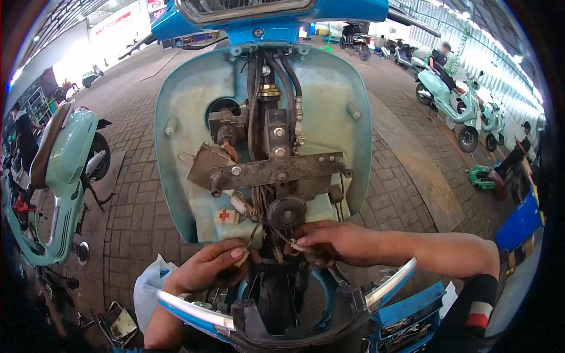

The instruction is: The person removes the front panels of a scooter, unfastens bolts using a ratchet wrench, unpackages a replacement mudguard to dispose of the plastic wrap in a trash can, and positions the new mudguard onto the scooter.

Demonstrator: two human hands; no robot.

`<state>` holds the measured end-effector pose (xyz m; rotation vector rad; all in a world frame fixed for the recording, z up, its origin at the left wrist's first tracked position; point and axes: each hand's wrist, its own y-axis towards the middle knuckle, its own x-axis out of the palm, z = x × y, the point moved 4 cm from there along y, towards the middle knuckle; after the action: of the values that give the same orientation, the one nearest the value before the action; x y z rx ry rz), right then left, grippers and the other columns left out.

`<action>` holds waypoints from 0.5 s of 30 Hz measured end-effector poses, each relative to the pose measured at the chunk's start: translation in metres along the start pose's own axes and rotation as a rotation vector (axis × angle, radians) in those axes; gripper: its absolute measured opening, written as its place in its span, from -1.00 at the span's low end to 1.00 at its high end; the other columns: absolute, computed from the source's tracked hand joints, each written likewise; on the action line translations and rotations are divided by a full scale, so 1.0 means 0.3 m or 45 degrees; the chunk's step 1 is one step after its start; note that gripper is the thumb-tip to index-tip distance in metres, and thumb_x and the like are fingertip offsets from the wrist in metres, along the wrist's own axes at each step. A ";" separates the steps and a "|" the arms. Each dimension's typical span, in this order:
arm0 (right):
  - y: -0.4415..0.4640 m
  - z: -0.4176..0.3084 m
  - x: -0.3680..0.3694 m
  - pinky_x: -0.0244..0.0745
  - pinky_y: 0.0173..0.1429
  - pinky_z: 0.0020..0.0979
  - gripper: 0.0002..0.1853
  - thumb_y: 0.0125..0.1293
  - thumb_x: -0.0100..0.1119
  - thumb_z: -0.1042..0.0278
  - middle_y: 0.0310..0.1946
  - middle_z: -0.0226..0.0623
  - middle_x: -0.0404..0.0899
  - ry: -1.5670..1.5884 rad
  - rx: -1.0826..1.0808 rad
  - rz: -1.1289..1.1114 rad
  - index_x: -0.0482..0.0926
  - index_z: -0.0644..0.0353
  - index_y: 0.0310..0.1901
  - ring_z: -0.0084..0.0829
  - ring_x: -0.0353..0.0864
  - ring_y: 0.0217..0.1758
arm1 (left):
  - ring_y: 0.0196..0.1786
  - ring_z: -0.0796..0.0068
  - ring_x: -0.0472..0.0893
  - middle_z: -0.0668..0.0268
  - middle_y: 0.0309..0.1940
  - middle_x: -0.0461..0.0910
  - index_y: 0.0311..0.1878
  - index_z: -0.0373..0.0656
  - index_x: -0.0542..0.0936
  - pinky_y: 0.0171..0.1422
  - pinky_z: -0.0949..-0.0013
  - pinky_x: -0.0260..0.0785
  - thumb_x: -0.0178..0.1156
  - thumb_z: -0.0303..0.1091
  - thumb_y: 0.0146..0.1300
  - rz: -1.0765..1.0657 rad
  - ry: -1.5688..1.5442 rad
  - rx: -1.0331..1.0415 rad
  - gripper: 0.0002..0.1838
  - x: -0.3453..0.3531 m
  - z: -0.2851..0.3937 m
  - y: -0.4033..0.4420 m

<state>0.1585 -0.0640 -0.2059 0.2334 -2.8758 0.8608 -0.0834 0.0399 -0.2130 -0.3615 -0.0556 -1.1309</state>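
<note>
The stripped front of a scooter stands before me, its mint-green leg shield (176, 100) backing a rusty metal bracket (282, 170). Below that bracket sits a round black horn (286, 212). My left hand (220, 263), low on the left, pinches a small wire connector (243, 256) at the end of a thin lead. On the other side, my right hand (329, 242) has its thumb and fingers closed on a second wire connector (299, 246) under the horn. A white connector block with a red cross mark (226, 216) hangs above my left hand.
A blue and white curved trim panel (197, 310) lies close to me, beneath my forearms. At lower right stands a blue toolbox (412, 306) holding tools. Mint-green scooters (62, 194) are parked on both sides. People are farther back, one at right (521, 150).
</note>
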 end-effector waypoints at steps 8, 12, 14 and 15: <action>-0.025 -0.010 0.046 0.42 -0.33 -0.41 -0.79 0.48 0.17 0.18 -0.43 -0.36 0.56 0.077 -0.088 0.155 0.60 0.15 -0.21 -0.49 0.53 -0.41 | -0.46 0.66 0.27 0.47 -0.49 0.35 0.16 -0.34 0.58 -0.38 0.50 0.04 -0.05 -0.13 0.70 0.078 0.128 0.051 -0.58 -0.013 -0.002 -0.024; -0.029 -0.011 0.052 0.35 -0.41 -0.45 -0.79 0.43 0.15 0.19 -0.49 -0.37 0.52 0.065 -0.018 0.269 0.59 0.14 -0.25 -0.52 0.48 -0.49 | -0.46 0.68 0.22 0.50 -0.50 0.30 0.12 -0.32 0.58 -0.38 0.51 0.02 -0.06 -0.11 0.70 0.134 0.063 0.073 -0.58 -0.006 -0.010 -0.039; -0.037 -0.011 0.058 0.33 -0.42 -0.46 -0.79 0.42 0.15 0.18 -0.50 -0.38 0.51 0.094 -0.042 0.244 0.58 0.13 -0.26 -0.53 0.46 -0.51 | -0.46 0.68 0.21 0.50 -0.50 0.30 0.11 -0.31 0.57 -0.39 0.50 0.01 -0.06 -0.11 0.71 0.167 0.047 0.072 -0.58 -0.013 -0.012 -0.044; -0.041 -0.011 0.060 0.31 -0.44 -0.46 -0.79 0.41 0.15 0.17 -0.52 -0.39 0.49 0.122 -0.064 0.221 0.58 0.12 -0.27 -0.54 0.44 -0.53 | -0.47 0.68 0.21 0.49 -0.50 0.29 0.11 -0.30 0.57 -0.39 0.50 0.01 -0.07 -0.10 0.71 0.123 0.016 0.061 -0.59 -0.015 -0.013 -0.045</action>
<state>0.1435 -0.0743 -0.1935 -0.0619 -2.8545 0.8017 -0.0980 0.0374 -0.2141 -0.3117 -0.0535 -1.0349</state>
